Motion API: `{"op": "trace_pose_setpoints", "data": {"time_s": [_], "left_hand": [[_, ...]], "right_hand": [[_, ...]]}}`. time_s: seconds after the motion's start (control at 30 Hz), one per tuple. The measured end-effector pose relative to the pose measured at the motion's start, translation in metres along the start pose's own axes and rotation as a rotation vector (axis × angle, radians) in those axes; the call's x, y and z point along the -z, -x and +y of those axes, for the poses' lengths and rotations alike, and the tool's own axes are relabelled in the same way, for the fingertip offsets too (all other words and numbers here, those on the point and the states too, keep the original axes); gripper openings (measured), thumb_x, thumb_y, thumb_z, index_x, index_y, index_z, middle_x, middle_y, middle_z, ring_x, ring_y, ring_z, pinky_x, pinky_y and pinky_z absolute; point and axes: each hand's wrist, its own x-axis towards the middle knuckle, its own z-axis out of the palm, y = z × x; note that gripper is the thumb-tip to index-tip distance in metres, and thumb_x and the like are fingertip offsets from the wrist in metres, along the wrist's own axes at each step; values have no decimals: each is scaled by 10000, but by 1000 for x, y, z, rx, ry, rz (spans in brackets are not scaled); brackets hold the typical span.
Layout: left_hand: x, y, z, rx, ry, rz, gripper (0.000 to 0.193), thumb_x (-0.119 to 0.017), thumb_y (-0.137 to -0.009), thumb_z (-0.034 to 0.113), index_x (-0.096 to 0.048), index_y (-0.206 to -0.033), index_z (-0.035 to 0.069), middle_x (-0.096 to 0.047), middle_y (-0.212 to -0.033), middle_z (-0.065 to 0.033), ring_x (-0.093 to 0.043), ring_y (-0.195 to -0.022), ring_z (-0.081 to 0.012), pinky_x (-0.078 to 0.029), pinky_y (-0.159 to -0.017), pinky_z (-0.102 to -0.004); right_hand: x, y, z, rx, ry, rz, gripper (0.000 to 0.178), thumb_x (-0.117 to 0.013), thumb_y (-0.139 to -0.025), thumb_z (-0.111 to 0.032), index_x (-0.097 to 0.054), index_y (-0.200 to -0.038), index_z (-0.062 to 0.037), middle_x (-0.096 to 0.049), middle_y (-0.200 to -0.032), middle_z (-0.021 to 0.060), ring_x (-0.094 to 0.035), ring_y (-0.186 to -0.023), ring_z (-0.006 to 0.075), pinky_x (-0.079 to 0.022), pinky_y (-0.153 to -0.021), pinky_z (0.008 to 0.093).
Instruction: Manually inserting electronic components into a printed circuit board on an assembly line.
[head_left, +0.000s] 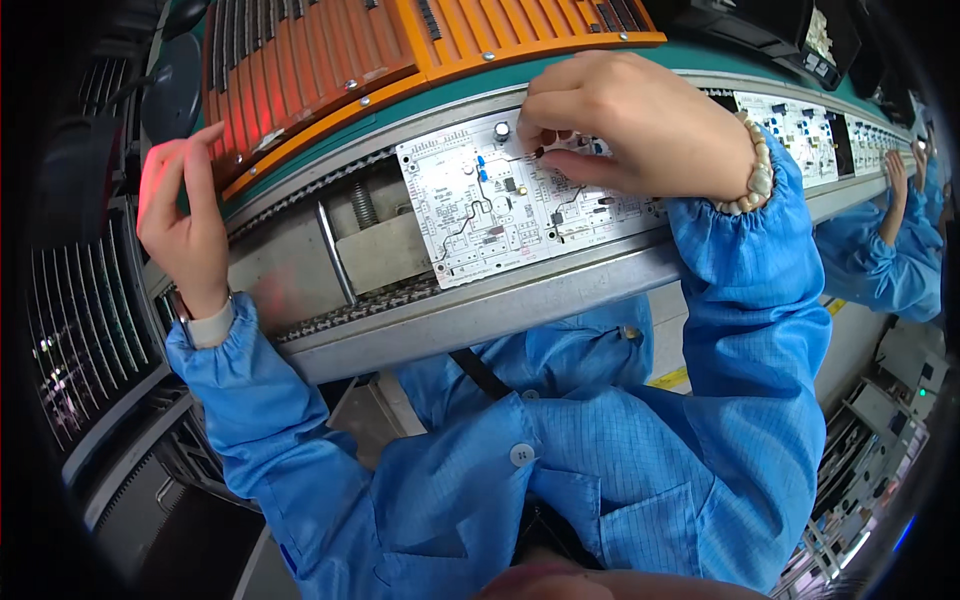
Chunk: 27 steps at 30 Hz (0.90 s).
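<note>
A white printed circuit board (465, 215) with black traces lies on the conveyor in front of me. It carries blue capacitors (482, 168), a dark round capacitor (502, 130) and other small parts. My right hand (620, 120) is over the board's right part, its thumb and fingers pinched at a small dark electronic component (540, 153). That hand hides some of the board, and the component's exact kind cannot be made out. On the left, my left hand (185, 215) is raised beside the orange component tray (262, 165), fingers loosely bent and apart, with nothing visible in them.
Black components stand in rows in the slotted trays behind the conveyor. A metal rail (480, 300) and chain (360, 308) run along the near side, with a metal rod (335, 250) across. More boards (800, 135) lie to the right, where a co-worker's hand (893, 180) reaches in.
</note>
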Motion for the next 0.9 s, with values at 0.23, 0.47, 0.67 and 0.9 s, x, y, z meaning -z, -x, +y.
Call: {"op": "trace_pose_setpoints", "data": {"time_s": [0.23, 0.47, 0.67, 0.9], "left_hand": [[9, -9, -28, -2, -114, 105, 157, -626, -978, 76, -745, -1029, -12, -718, -917, -102, -667, -878, -182, -500, -824, -284], [18, 0, -112, 368, -263, 66, 189, -651, -977, 198, -720, -1084, 58, -726, -871, -116, -714, -813, -135, -515, -712, -294], [7, 1, -129, 177, -163, 48, 191, -628, -979, 200, -710, -1060, 48, -696, -870, -110, -705, -830, -257, -515, -744, -312], [-17, 5, -120, 2, -43, -100, 266, -585, -992, 134, -640, -1226, 21, -618, -1113, -112, -606, -1097, -281, -460, -965, -331]], "right_hand": [[5, -2, 2, 26, -45, -12, 179, -741, -779, -31, -682, -949, -23, -661, -915, 122, -664, -879, 311, -553, -777, 388], [10, -8, -9, -31, -103, -22, 172, -726, -808, 14, -674, -971, -2, -687, -966, 114, -682, -892, 255, -560, -806, 341], [16, -16, -39, -96, -69, -104, 188, -732, -799, 39, -670, -970, -6, -689, -957, 114, -698, -878, 257, -573, -795, 340], [17, -19, -63, 20, 21, -139, 197, -749, -777, 28, -682, -955, -23, -691, -932, 105, -682, -875, 285, -558, -780, 373]]}}
